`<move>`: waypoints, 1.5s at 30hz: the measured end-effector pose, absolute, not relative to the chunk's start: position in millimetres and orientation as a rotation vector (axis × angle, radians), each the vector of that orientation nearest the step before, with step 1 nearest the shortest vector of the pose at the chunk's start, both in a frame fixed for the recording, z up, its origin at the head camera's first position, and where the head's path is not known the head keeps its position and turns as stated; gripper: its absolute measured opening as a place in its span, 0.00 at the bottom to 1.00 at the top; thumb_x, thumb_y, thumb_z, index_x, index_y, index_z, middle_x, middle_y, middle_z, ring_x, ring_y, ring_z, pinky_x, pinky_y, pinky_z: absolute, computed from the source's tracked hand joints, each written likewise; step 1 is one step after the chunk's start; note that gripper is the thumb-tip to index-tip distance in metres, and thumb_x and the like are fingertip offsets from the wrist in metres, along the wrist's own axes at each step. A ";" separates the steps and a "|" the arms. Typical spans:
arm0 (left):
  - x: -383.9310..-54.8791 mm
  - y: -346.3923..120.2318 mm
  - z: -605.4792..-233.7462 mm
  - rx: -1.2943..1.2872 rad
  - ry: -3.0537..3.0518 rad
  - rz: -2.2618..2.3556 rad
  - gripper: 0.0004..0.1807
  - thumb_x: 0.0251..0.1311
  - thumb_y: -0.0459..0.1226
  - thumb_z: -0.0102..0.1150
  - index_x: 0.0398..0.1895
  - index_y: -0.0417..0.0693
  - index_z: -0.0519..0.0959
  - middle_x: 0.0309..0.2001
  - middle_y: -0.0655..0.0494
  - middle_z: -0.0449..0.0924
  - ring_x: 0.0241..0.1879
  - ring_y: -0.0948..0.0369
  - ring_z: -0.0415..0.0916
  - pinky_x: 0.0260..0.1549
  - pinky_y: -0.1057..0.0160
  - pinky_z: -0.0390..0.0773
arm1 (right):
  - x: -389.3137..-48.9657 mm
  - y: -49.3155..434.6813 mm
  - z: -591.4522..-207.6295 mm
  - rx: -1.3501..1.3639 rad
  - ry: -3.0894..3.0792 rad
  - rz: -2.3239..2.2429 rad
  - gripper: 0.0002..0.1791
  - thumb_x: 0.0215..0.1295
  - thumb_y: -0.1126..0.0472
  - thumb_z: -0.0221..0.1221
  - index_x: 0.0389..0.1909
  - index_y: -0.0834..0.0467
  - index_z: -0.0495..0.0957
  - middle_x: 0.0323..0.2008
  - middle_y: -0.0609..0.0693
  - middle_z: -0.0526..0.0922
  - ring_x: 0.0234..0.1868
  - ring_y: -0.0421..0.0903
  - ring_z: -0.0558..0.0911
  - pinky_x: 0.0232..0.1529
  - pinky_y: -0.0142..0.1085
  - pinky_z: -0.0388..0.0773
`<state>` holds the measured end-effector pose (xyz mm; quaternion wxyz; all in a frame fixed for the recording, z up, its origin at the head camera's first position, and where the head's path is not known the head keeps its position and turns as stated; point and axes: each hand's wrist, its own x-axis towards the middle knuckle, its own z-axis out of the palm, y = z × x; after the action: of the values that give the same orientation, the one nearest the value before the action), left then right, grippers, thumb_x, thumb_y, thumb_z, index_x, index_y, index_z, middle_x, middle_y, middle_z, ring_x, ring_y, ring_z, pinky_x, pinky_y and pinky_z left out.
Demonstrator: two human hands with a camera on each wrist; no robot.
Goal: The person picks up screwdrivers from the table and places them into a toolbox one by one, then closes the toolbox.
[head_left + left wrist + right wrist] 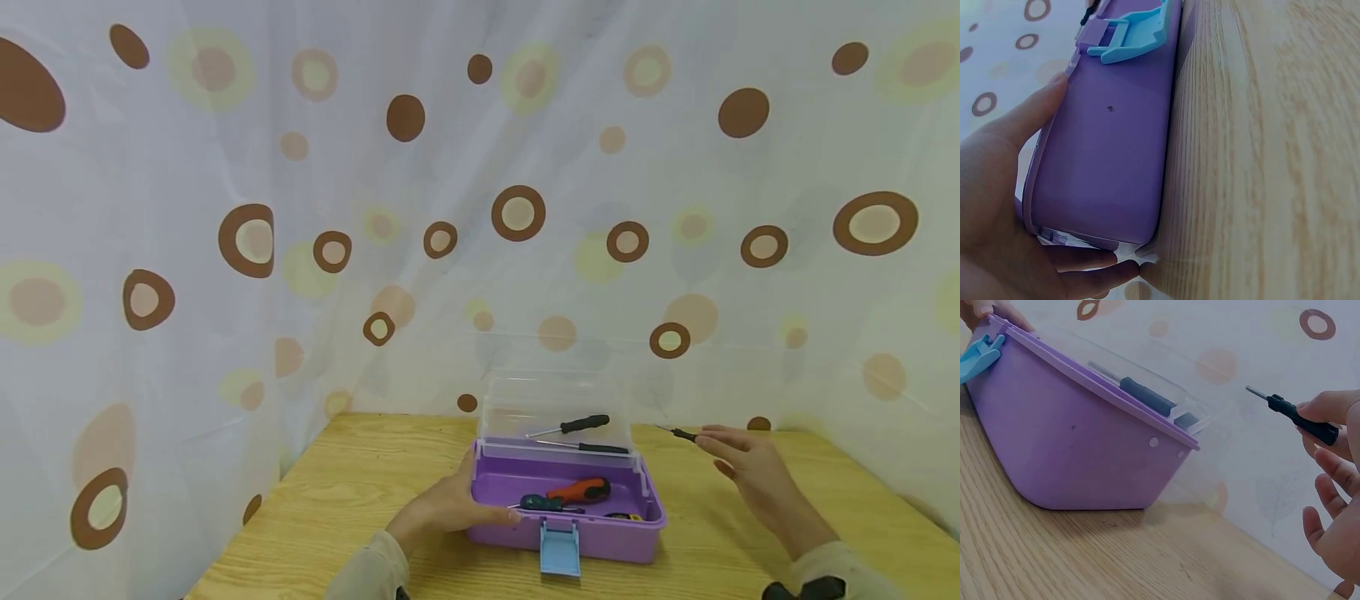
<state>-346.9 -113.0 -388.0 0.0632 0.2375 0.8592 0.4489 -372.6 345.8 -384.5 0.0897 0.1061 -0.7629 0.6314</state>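
A purple toolbox (600, 537) stands on the wooden table with its clear lid tipped back. My left hand (457, 504) grips its left end, thumb along the front rim and the other fingers round the side. To the right of the box, raised above the table, my right hand (750, 471) pinches a small black screwdriver (1291, 411) between thumb and fingers, its tip pointing left. Inside the box lie a red-and-black handled tool (581, 490) and a dark green-handled screwdriver (542, 502). Two black-handled screwdrivers (585, 423) lie at the opened lid.
A light blue latch (559, 552) hangs down at the front of the box. Something yellow and black (624, 517) shows in the box's front right corner. The table (315, 508) meets a curtain (555, 275) with brown dots and rings at the back and left.
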 end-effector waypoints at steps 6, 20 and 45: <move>-345.9 -113.1 -387.2 0.703 2.607 1.350 0.73 0.51 0.56 0.77 0.84 0.45 0.32 0.68 0.37 0.70 0.62 0.43 0.73 0.65 0.35 0.65 | -373.7 335.5 -381.8 0.321 -2.312 1.845 0.22 0.78 0.54 0.60 0.58 0.69 0.81 0.56 0.35 0.70 0.51 0.26 0.75 0.50 0.25 0.75; -346.0 -113.6 -391.6 0.710 2.614 1.338 0.73 0.50 0.56 0.77 0.84 0.45 0.32 0.68 0.37 0.70 0.62 0.43 0.73 0.64 0.35 0.65 | -382.3 310.4 -384.6 0.356 -2.308 1.878 0.19 0.78 0.57 0.59 0.59 0.66 0.81 0.57 0.41 0.77 0.52 0.31 0.77 0.51 0.29 0.76; -348.4 -112.8 -388.1 0.698 2.602 1.350 0.73 0.50 0.57 0.77 0.84 0.48 0.32 0.67 0.39 0.72 0.60 0.46 0.74 0.64 0.37 0.67 | -390.2 255.2 -383.2 0.490 -2.473 1.679 0.20 0.71 0.55 0.67 0.56 0.64 0.84 0.69 0.63 0.69 0.72 0.65 0.61 0.64 0.64 0.65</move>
<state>-348.4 -112.8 -388.1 0.0640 0.2313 0.8617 0.4472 -390.2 255.2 -383.2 0.0563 0.1616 -0.8151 0.5534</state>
